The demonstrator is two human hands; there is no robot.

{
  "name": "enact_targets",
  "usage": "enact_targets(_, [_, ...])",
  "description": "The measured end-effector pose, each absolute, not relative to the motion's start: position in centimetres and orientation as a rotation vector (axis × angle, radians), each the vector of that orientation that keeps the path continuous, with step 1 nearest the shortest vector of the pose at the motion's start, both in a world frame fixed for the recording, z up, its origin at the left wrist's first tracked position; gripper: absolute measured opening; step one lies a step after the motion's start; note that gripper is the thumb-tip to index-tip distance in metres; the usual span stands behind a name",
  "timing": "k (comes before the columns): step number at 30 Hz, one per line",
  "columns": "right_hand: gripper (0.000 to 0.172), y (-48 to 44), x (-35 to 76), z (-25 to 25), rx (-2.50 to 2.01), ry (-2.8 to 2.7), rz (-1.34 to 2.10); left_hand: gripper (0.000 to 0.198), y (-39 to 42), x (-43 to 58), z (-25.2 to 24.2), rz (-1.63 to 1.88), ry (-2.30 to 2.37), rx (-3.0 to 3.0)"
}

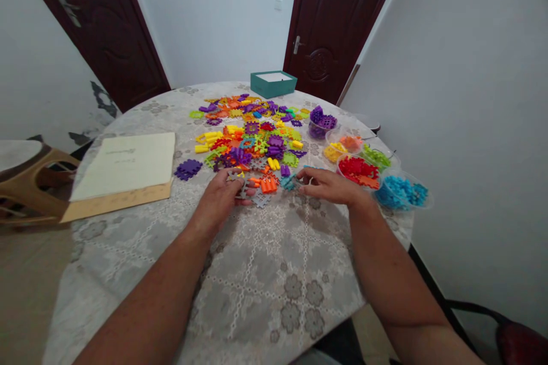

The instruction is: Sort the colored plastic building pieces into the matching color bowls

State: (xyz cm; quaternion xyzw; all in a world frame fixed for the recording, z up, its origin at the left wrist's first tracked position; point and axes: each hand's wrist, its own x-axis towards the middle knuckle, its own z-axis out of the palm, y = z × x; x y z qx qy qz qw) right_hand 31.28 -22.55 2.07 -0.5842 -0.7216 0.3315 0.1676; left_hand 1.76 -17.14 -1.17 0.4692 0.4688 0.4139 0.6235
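Observation:
My left hand (222,191) is closed on grey toothed building pieces (238,187), its thumb lying over them. My right hand (325,185) is curled with thumb and fingertips close together; what they hold, if anything, is too small to make out. A teal building piece (288,183) lies beside its fingertips. Between my hands are an orange building piece (269,184) and a flat grey piece (261,200) on the tablecloth. Just beyond them spreads a mixed pile of building pieces (257,142) in purple, yellow, red, green and orange.
Clear tubs along the right hold red pieces (358,171), blue pieces (400,191), green pieces (377,155), and purple pieces (322,120). A green box (273,87) stands at the back. Paper on a tan folder (124,168) lies left, near stacked purple pieces (188,169).

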Motion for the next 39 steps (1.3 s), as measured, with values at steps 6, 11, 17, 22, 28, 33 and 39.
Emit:
enact_targets(6, [0.039,-21.9,31.0,1.5,-1.309,-1.542,1.299,0.032,-16.5,1.4,-2.2,0.982,0.972,0.961])
enact_targets(11, [0.039,-20.8,27.0,-0.3,-1.134,-1.143,1.600,0.029,-16.5,1.1,-2.4,0.929,0.876,0.868])
enact_targets(17, [0.034,-20.8,22.0,-2.7,-1.172,-1.401,1.469,0.035,-17.5,1.2,-1.4,0.785,0.747,0.888])
enact_targets(22, [0.030,-21.0,20.3,-3.5,-1.350,-1.436,1.150,0.032,-18.1,1.2,-1.2,0.704,0.731,0.987])
enact_targets(28, [0.020,-21.7,20.4,-3.1,-1.468,-1.841,0.631,0.027,-17.0,0.9,-1.8,0.909,0.895,0.927])
enact_targets(33, [0.025,-22.5,20.1,-2.4,-1.712,-2.313,0.325,0.023,-15.9,0.5,-2.0,1.224,0.936,0.713])
enact_targets(39, [0.030,-23.2,18.7,-1.6,-1.862,-2.474,0.155,0.012,-16.0,0.8,-2.2,1.254,0.880,0.674])
